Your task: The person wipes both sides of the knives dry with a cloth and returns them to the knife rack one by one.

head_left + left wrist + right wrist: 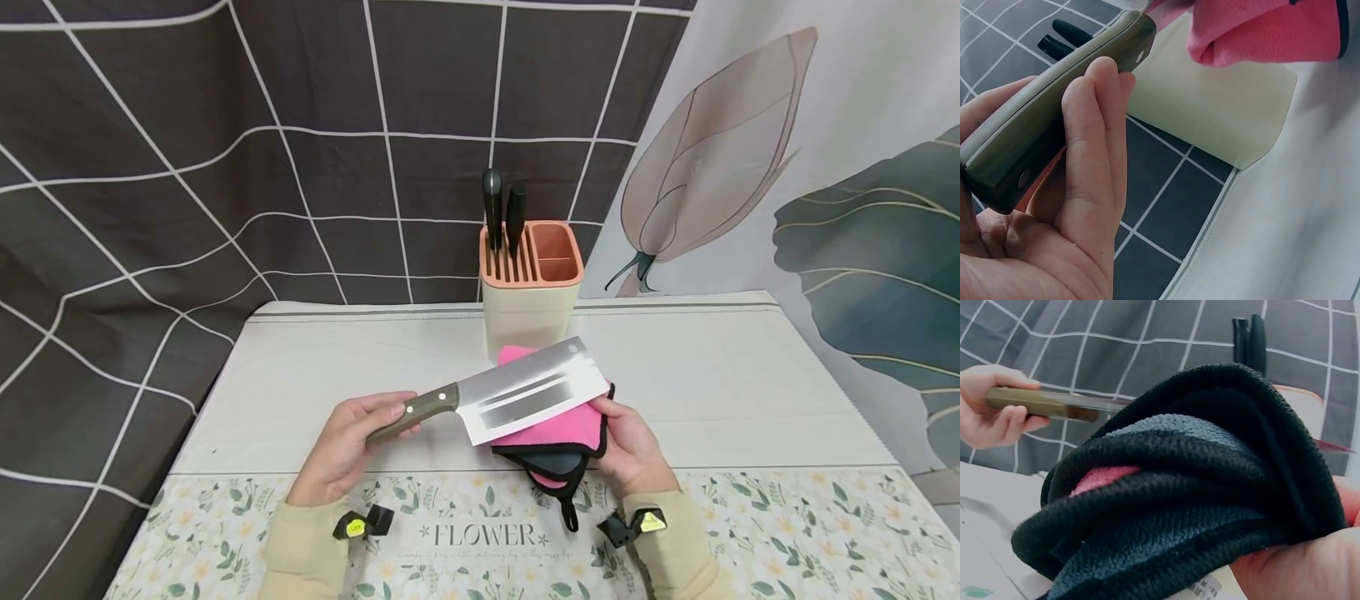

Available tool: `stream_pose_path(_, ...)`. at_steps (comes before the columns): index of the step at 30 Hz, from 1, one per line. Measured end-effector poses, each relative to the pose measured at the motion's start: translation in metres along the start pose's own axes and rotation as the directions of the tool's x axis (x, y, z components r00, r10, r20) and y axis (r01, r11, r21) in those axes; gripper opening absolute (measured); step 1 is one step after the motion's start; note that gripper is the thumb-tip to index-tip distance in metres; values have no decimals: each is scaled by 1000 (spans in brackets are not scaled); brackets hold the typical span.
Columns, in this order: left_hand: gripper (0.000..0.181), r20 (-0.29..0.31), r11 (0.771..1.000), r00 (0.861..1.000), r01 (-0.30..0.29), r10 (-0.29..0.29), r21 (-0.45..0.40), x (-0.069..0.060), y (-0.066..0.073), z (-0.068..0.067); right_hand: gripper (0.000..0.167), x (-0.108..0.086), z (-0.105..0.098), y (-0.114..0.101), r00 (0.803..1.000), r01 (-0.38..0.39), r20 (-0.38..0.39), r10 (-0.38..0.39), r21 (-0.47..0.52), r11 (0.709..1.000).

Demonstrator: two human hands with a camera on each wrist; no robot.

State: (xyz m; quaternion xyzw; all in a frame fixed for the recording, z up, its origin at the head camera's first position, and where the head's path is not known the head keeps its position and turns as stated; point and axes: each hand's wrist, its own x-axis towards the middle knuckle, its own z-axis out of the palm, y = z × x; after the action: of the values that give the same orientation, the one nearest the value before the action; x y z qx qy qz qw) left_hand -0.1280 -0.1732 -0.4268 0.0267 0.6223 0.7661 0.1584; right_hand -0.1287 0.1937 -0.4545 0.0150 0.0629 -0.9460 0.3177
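My left hand (351, 433) grips the olive-green handle of a cleaver (536, 387), its thumb on top and fingers underneath, as the left wrist view also shows. The wide steel blade points up and to the right, above the table. My right hand (630, 442) holds a folded cloth (562, 429), pink on one side and dark grey on the other with black edging, below the blade. A black hanging loop dangles from the cloth. In the head view the blade overlaps the cloth's pink face; the right wrist view shows the folded layers (1172, 487) close up.
Behind the hands stands a cream knife block (528, 321) with an orange slotted top, holding two black-handled knives (492, 208). A white cloth with a floral front band (787, 533) covers the table. Dark grid-patterned fabric (322, 167) hangs behind and to the left.
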Motion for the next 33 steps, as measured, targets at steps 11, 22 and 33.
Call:
stream_pose_path(11, 33, -47, 1000, 999, -11, 10, -24, -2, 5, -2, 43, -6, -1, -14, 998, 61, -29, -59, 48, 997)
stream_pose_path(22, 45, -85, 997, 996, -29, 23, -74, -4, 9, -5, 40, -10, -4, -23, 994, 83, -82, -78, 68, 994)
stream_pose_path(33, 47, -94, 992, 990, -115, 109, -58, -5, 8, -6, 45, -13, -8, -28, 998, 63, -15, -62, 86, 994)
